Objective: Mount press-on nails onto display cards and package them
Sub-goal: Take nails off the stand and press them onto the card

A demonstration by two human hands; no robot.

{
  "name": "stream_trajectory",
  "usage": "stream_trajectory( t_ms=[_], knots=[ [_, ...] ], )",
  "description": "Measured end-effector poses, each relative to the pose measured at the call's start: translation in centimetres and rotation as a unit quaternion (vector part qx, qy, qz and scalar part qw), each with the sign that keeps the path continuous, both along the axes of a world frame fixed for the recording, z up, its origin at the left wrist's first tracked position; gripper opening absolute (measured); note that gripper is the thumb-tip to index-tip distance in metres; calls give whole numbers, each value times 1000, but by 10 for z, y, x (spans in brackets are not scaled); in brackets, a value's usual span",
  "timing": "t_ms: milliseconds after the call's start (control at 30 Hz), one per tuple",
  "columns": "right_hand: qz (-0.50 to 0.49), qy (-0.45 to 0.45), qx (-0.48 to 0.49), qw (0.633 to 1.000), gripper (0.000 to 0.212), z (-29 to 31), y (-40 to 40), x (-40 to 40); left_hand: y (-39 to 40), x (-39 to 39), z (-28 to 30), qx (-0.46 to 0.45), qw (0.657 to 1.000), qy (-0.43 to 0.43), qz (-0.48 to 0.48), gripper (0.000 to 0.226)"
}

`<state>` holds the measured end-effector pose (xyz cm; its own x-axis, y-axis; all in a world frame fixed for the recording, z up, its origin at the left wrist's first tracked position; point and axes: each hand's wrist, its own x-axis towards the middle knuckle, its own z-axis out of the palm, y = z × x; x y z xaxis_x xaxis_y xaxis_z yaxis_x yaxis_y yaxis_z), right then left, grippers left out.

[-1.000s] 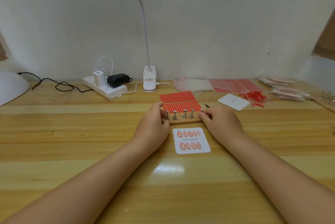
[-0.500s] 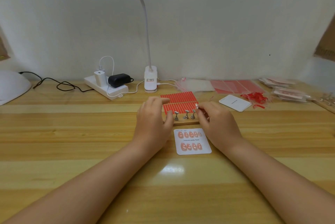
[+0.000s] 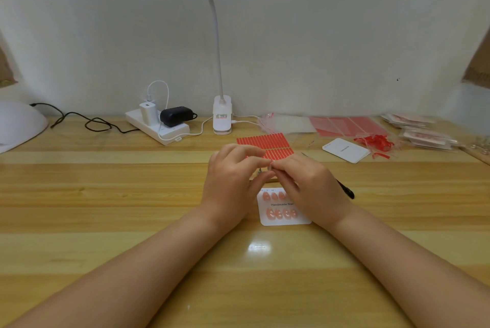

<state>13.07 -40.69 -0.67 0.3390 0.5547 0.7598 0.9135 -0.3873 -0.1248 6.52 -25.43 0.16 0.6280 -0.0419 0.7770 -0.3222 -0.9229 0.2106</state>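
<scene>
Frame centre: left hand (image 3: pixel 230 181) and right hand (image 3: pixel 313 184) fingertips meet, grip pinched on a small item, orientation indiscernible. Display card (image 3: pixel 283 209) lies flat on counter (image 3: pixel 106 195) beneath, long axis top-to-bottom in frame.

The wooden counter (image 3: pixel 106 195) carries a white display card (image 3: pixel 285 219) with pink nails at its centre. At twelve o'clock from the card lie red adhesive strips (image 3: pixel 265 141), and beyond them stands a clip lamp base (image 3: pixel 222 118). A white power strip (image 3: pixel 159 128) sits at eleven o'clock. At two o'clock lie a blank white card (image 3: pixel 346 149), clear bags (image 3: pixel 286 124) and red sheets (image 3: pixel 347 126). A black tool (image 3: pixel 346 190) lies at three o'clock.
</scene>
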Motion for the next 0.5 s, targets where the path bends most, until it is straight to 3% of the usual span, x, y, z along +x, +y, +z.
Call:
stream_trajectory(
  t_ms=[133,300,500],
  knots=[
    [1,0,-5,1000,11,0,0,0,0,0,-1,-2,1000,0,-9,14],
    [10,-2,2,1000,13,1,-3,0,0,0,-2,-6,1000,12,-18,27],
    [18,-1,-6,1000,10,3,1,1,-1,2,-2,-142,988,55,-34,19]
  ],
)
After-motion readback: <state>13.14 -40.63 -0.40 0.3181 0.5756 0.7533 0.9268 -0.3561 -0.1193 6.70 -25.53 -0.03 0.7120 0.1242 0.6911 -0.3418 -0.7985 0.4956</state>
